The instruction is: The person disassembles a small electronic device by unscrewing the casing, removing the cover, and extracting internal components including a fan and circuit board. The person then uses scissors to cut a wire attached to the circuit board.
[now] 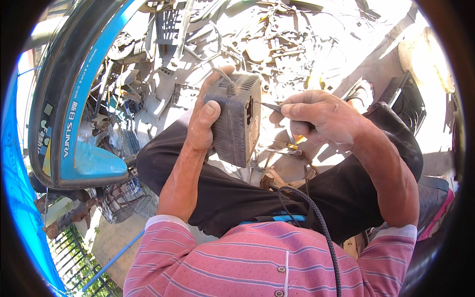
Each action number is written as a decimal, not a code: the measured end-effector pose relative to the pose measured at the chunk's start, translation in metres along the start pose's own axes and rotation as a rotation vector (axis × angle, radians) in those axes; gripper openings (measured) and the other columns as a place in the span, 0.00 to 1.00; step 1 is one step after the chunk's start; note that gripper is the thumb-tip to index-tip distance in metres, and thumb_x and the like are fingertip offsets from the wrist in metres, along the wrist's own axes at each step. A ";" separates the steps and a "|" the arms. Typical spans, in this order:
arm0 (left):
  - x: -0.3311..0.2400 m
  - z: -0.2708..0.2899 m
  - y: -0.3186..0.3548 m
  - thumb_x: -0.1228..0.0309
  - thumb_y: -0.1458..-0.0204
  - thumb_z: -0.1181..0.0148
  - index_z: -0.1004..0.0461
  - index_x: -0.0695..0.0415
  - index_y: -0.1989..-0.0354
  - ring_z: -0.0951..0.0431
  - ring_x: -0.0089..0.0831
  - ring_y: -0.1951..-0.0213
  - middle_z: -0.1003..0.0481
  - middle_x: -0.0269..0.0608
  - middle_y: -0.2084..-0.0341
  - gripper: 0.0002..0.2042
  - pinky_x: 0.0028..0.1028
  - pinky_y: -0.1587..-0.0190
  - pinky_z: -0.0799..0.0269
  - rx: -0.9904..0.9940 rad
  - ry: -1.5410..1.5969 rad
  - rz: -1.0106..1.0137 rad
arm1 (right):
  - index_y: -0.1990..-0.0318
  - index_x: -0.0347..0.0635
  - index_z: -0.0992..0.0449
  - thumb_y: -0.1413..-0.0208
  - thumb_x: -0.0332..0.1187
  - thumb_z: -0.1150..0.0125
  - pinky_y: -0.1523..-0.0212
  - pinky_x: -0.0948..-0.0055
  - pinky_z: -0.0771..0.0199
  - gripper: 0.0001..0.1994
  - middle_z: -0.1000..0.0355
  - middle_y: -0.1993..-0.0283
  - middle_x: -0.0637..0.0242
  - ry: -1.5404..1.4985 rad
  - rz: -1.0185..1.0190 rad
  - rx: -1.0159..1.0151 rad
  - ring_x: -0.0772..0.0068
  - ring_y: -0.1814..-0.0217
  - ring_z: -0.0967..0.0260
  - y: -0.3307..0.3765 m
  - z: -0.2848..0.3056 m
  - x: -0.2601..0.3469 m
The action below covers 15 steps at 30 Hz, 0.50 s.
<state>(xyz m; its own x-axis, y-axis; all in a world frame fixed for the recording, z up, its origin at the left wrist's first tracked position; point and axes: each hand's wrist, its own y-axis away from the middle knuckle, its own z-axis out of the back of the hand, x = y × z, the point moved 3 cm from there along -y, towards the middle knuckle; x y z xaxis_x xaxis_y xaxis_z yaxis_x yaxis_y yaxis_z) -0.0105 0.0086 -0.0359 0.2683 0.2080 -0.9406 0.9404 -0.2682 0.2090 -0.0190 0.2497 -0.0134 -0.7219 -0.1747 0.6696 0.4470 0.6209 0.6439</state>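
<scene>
A dark, ribbed box-shaped power charger (230, 126) with vent slots and a grey cable at its top is held up above my lap. My left hand (207, 114) is closed round its left side, thumb on the near face and fingers behind. My right hand (319, 116) pinches a slim pointed tool (271, 106) with a dark grip. The tool's tip reaches to the charger's right end face, by a dark opening; whether it touches cannot be told.
Scrap metal parts (277, 44) lie strewn over the sunlit ground ahead. A blue and black curved vehicle panel (74, 114) stands at the left, above a wire basket (121, 200). A black plastic tray (403, 101) is at the right. A braided cord (324, 227) hangs over my shirt.
</scene>
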 end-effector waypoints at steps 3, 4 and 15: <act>0.002 0.001 0.003 0.44 0.46 0.39 0.43 0.62 0.30 0.24 0.32 0.48 0.27 0.49 0.47 0.43 0.30 0.44 0.26 0.028 -0.003 0.027 | 0.57 0.33 0.20 0.35 0.37 0.47 0.68 0.71 0.32 0.15 0.33 0.78 0.65 0.352 0.195 -0.116 0.73 0.75 0.36 0.002 -0.002 0.004; 0.003 0.001 0.005 0.45 0.46 0.38 0.43 0.62 0.30 0.24 0.32 0.48 0.27 0.49 0.47 0.43 0.30 0.45 0.26 0.035 -0.003 0.038 | 0.58 0.32 0.20 0.36 0.36 0.47 0.67 0.68 0.30 0.15 0.30 0.78 0.62 0.517 0.291 -0.176 0.69 0.75 0.33 0.004 -0.004 0.007; 0.014 0.005 0.012 0.54 0.40 0.45 0.40 0.61 0.32 0.22 0.28 0.54 0.25 0.47 0.51 0.32 0.27 0.51 0.24 -0.045 -0.002 0.105 | 0.65 0.31 0.24 0.36 0.35 0.44 0.64 0.53 0.26 0.13 0.24 0.70 0.48 0.953 0.649 -0.444 0.44 0.66 0.24 -0.002 -0.022 -0.011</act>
<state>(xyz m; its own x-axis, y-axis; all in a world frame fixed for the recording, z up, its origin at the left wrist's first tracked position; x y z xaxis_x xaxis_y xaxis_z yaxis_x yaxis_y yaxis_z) 0.0031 0.0034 -0.0480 0.3650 0.1791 -0.9136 0.9159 -0.2453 0.3178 -0.0005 0.2340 -0.0136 0.2898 -0.5337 0.7944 0.8538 0.5193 0.0374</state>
